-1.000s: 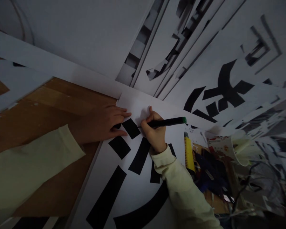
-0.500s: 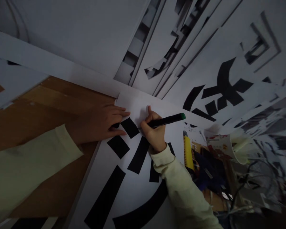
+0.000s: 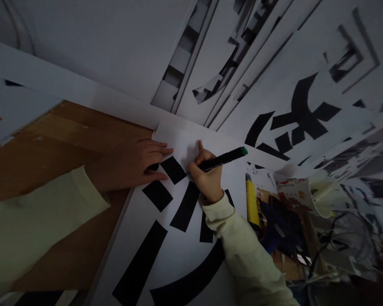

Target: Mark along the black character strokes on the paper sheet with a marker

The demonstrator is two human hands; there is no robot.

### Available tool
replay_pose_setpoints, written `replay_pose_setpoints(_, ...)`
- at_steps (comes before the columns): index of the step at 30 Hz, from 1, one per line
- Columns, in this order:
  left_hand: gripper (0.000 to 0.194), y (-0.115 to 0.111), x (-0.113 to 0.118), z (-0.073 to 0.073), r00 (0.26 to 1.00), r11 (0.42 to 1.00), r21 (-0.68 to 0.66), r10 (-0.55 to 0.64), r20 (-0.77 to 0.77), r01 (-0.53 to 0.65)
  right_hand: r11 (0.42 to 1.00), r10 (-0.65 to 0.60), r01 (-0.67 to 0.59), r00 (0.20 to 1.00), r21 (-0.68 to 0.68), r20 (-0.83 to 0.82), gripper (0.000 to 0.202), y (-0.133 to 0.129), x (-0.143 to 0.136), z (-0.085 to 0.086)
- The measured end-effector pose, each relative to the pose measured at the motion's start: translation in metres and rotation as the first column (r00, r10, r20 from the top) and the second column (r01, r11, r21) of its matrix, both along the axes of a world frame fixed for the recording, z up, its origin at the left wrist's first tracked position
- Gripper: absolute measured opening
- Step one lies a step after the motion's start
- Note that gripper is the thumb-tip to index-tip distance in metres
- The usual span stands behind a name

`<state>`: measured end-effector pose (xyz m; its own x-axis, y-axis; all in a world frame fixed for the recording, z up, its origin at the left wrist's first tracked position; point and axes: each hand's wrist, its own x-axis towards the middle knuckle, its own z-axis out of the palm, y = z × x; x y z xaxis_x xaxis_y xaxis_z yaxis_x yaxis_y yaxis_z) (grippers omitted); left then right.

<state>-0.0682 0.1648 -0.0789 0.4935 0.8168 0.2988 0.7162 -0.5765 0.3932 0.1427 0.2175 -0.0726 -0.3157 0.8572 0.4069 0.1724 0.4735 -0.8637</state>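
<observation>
Black shapes, some straight and some curved, cover a white board (image 3: 178, 255) in front of me. My right hand (image 3: 208, 178) grips a black marker (image 3: 225, 159) with a green end, its tip down at the right corner of a small black square (image 3: 173, 170). My left hand (image 3: 137, 163) rests flat at the board's left edge, fingers stretched and thumb apart, beside that square. Just below the left thumb is another black square (image 3: 158, 196). A long black bar (image 3: 141, 263) and a wide black curve (image 3: 191, 280) lie nearer to me.
Right of the board are a yellow utility knife (image 3: 252, 199), a dark blue tool (image 3: 279, 227), a paper cup (image 3: 301, 195) and tangled cables (image 3: 341, 238). White panels with black shapes (image 3: 306, 114) lean behind. Brown wooden table (image 3: 73, 131) shows at left.
The marker's green end has tipped slightly upward while its tip stays by the square's corner. Both hands keep nearly the same place; the view shifts a little.
</observation>
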Motion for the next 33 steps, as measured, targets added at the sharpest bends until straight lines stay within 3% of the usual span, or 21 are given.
replay_pose_setpoints(10,0.035,0.001,0.0,0.003,1.0,0.999,-0.036,-0.001,0.018,0.001,1.0,0.029,-0.029,1.0,-0.006,-0.01,0.029,0.001,0.001,0.0)
replay_pose_setpoints(14,0.03,-0.002,0.002,0.006,0.999,0.997,-0.081,0.005,0.049,-0.001,0.998,-0.067,0.066,0.985,-0.012,-0.159,0.027,0.004,0.002,-0.003)
replay_pose_setpoints(17,0.036,-0.003,0.005,0.008,0.977,0.985,-0.103,0.151,0.153,-0.136,0.978,-0.197,0.21,0.928,0.01,-0.315,0.029,0.005,0.003,-0.003)
replay_pose_setpoints(20,0.037,-0.003,0.008,0.008,0.862,0.919,-0.127,0.394,0.317,-0.374,0.949,-0.281,0.313,0.879,0.022,-0.386,0.032,0.007,0.001,-0.001)
replay_pose_setpoints(23,0.033,-0.002,0.01,0.007,0.78,0.87,-0.193,0.492,0.388,-0.453,0.915,-0.391,0.397,0.828,-0.072,-0.401,0.032,0.008,-0.002,0.003)
replay_pose_setpoints(25,0.032,-0.003,0.012,0.008,0.782,0.871,-0.192,0.491,0.383,-0.453,0.892,-0.446,0.438,0.808,-0.113,-0.384,0.035,0.008,-0.003,0.004)
replay_pose_setpoints(29,0.024,-0.013,0.021,0.011,0.823,0.895,-0.038,0.424,0.378,-0.444,0.863,-0.489,0.498,0.789,-0.078,-0.371,0.034,0.01,-0.001,0.004)
replay_pose_setpoints(33,0.011,-0.03,0.034,0.012,0.916,0.949,0.129,0.235,0.326,-0.289,0.763,-0.627,0.637,0.688,-0.112,-0.365,0.028,0.015,0.005,0.003)
